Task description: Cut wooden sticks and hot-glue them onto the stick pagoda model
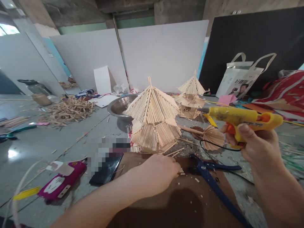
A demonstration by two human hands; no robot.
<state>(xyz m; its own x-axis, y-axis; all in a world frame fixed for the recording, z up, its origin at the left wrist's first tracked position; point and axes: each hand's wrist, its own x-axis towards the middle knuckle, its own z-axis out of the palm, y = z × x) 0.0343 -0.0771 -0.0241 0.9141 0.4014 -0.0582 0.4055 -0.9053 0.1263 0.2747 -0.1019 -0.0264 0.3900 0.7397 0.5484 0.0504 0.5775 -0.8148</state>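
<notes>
Holding the yellow glue gun [234, 115] raised in the right hand [258, 142], with fingers curling around its handle. Bending the left hand [158, 172] over the brown board [213, 204], beside short sticks [181, 171], before the large stick pavilion [155, 115]; not managing to tell its fingers' opening or hold.

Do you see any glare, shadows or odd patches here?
Head view: bright glare on the grey floor at left; head view: a dark shadow on the brown sheet, below the left hand in the picture; head view: pixelated blocks beside and over part of the dark, glossy slab.
</notes>
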